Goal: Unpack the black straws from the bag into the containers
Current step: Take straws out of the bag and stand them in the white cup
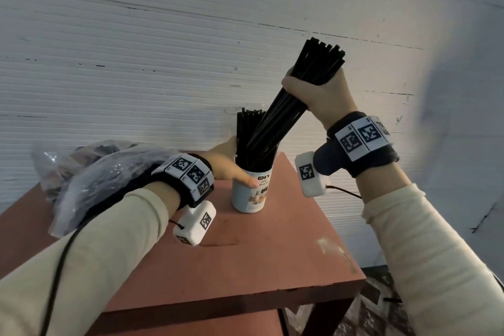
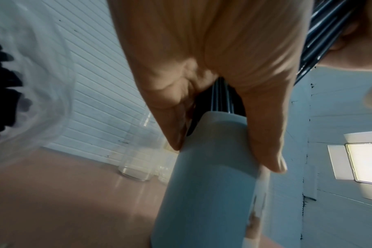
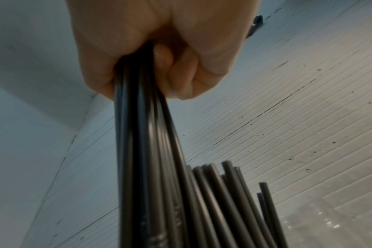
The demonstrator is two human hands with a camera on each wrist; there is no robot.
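Head view: our right hand [image 1: 317, 95] grips a bundle [image 1: 286, 114] of straws, tilted so the lower ends enter the cup [image 1: 249, 194]; our left hand [image 1: 229, 163] curls around it, steadying it on the bench [image 1: 272, 267]. More remain in the bag [image 1: 90, 172].

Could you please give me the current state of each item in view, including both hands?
Left hand: grips the cup, steadying it.
Right hand: grips a bundle of straws.
Bundle of straws: tilted, lower ends inside the cup.
Cup: upright on the table, already holding straws.
Bag: lying on the table, straws still inside.
Glass jar: upright, empty.
Table: bears everything.
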